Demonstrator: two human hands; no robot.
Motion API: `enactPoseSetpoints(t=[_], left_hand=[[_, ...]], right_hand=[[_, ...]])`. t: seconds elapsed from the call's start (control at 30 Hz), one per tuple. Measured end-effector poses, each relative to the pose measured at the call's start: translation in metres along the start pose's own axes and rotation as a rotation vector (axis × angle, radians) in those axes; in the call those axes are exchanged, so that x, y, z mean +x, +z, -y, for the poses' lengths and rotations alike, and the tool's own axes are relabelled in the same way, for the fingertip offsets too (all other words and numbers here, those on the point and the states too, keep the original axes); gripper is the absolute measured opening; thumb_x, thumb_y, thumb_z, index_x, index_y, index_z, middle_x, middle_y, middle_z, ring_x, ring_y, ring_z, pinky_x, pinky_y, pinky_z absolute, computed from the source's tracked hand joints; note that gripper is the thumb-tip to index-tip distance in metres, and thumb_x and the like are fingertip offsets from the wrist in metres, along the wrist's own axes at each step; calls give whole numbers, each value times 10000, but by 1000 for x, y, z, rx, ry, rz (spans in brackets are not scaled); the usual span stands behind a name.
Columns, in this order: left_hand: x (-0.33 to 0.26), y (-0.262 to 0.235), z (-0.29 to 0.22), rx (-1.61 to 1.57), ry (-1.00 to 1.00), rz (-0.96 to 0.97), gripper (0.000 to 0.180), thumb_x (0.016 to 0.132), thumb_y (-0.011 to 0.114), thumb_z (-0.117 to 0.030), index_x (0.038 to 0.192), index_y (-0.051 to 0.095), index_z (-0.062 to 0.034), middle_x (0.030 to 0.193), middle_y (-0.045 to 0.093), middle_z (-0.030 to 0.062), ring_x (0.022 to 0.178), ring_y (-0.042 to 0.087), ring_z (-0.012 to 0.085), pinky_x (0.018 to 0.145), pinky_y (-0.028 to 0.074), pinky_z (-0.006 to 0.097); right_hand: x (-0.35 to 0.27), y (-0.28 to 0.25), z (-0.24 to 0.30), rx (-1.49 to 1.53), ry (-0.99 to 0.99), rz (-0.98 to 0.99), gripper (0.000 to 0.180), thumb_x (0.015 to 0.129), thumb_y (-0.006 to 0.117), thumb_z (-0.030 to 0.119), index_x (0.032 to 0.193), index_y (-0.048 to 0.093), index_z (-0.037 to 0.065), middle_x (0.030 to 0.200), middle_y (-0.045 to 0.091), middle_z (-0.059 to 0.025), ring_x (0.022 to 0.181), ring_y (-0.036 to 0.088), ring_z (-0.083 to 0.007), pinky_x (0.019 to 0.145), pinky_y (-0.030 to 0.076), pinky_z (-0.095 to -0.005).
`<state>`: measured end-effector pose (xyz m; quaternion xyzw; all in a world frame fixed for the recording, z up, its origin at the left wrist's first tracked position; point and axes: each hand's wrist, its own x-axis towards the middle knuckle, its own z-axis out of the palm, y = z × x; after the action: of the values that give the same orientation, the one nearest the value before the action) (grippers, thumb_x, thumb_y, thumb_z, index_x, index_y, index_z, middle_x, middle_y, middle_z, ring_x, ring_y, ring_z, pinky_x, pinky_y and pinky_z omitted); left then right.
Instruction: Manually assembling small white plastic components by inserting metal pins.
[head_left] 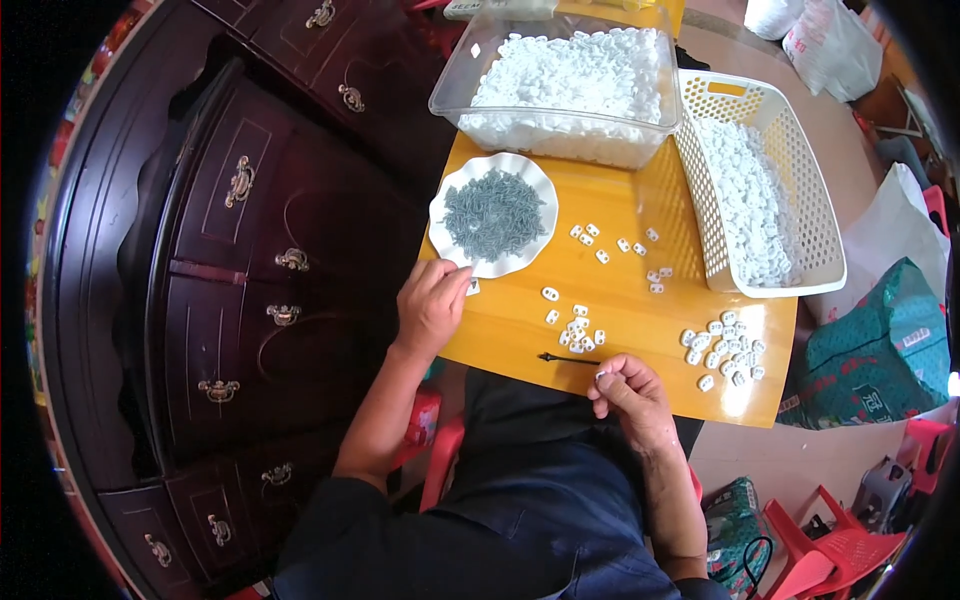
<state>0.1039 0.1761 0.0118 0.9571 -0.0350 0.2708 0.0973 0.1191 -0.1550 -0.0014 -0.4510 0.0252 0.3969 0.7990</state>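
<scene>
Nearest us, our right hand [628, 392] pinches a small white clip [601, 377] at the table [620, 310] edge, beside a dark pin [566, 358]. Our left hand [432, 300], loosely curled and seemingly empty, reaches toward the plate [494, 214] of grey pieces; fitting one into the clip likely follows.

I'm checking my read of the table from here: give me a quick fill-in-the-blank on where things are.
1. The grey pieces lie on a scalloped white ____.
2. The left hand rests at the rim of the ____.
3. The white basket stands to the ____ of the clear tub.
4. The right hand pinches a small ____ piece.

Missing words: plate; plate; right; white
</scene>
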Motion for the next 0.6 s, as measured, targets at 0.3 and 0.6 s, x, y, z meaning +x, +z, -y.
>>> enactPoseSetpoints(t=[0.3, 0.6], left_hand=[[2, 0, 5, 17, 39, -29, 162, 797, 784, 8, 927, 718, -64, 879, 645, 54, 808, 647, 261, 681, 542, 371], [1, 0, 5, -28, 54, -24, 166, 801, 782, -11, 928, 689, -63, 888, 637, 63, 811, 636, 277, 696, 533, 381]], right_hand=[[-1, 1, 2, 20, -5, -1, 55, 1021, 646, 105, 1029, 649, 51, 869, 706, -59, 674, 631, -113, 655, 524, -238], [-5, 0, 1, 15, -10, 15, 82, 1035, 646, 131, 1023, 658, 51, 878, 714, -34, 702, 621, -80, 673, 505, -224]])
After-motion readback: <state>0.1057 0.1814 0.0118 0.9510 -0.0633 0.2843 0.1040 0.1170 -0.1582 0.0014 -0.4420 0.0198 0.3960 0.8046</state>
